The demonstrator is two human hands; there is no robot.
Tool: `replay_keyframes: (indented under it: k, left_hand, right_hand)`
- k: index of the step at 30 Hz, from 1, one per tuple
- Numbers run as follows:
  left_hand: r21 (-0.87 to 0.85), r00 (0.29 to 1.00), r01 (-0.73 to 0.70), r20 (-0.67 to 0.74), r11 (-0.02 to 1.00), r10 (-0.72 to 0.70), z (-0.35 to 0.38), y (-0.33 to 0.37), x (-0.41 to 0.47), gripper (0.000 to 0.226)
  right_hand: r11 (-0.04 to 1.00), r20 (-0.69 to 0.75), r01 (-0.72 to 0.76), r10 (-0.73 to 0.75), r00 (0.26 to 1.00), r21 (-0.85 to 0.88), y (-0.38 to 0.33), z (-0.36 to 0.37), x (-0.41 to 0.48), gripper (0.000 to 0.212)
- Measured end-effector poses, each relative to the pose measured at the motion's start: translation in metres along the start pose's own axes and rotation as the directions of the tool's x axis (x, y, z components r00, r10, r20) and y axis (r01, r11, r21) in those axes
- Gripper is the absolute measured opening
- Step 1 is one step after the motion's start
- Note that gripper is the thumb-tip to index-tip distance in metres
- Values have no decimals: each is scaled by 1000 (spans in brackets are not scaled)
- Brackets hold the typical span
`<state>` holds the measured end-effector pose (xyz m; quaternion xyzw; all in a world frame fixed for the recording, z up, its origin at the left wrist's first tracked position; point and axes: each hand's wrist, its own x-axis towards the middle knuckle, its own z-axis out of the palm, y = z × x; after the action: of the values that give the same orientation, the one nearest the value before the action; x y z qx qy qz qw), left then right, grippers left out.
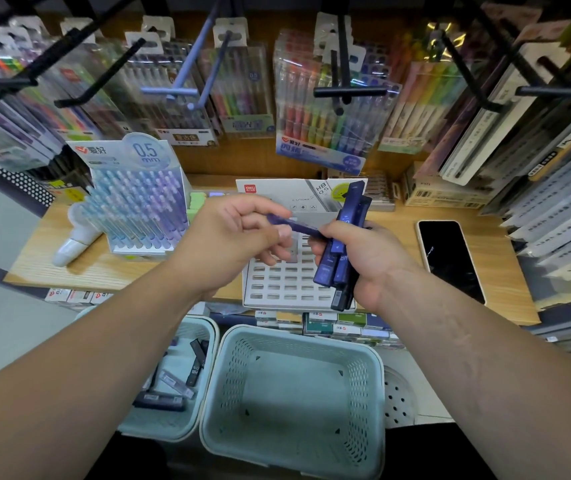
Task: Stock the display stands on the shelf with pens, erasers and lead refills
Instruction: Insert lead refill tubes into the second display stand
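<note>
Seen from the head camera, the right hand point(363, 261) is gripping a bundle of dark blue lead refill cases point(341, 261), almost upright above the white slotted display stand point(277, 285) on the wooden shelf point(69, 268). The left hand point(239, 237) is pinching a single refill case point(294, 226) — its other end is touching the right fingers. More refills point(197, 358) are lying in the left basket point(194, 332) below.

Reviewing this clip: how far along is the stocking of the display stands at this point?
Done: the pen stand looks full. In hand: the right hand grips a bundle of lead refill cases while the left hand pinches one case over the refill stand. Left: its visible slots look unfilled, and more cases lie in the left basket. Erasers cannot be judged.
</note>
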<state>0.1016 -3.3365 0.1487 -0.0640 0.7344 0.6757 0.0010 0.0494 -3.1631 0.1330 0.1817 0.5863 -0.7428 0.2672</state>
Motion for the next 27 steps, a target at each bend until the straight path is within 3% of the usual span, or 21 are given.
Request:
replay_keyframes:
  k: [11, 15, 19, 24, 27]
  left_hand:
    - [307, 959, -81, -236, 948, 158, -33, 5, 23, 9]
    - [585, 972, -54, -154, 809, 176, -44, -9, 33, 8]
    - [762, 959, -125, -70, 635, 273, -34, -20, 38, 11]
    - [875, 965, -204, 105, 440, 239, -25, -35, 54, 13]
    - [907, 975, -181, 116, 379, 188, -24, -41, 60, 17]
  right_hand:
    - [1000, -26, 13, -14, 1000, -6, -2, -3, 2, 16]
    - [1000, -17, 15, -15, 1000, -14, -2, -5, 1, 20]
    - [999, -22, 22, -23, 1000, -32, -1, -7, 2, 22]
    - [999, -24, 28, -29, 999, -42, 1, -8, 3, 21]
    - [999, -33, 26, -27, 999, -40, 0, -9, 4, 24]
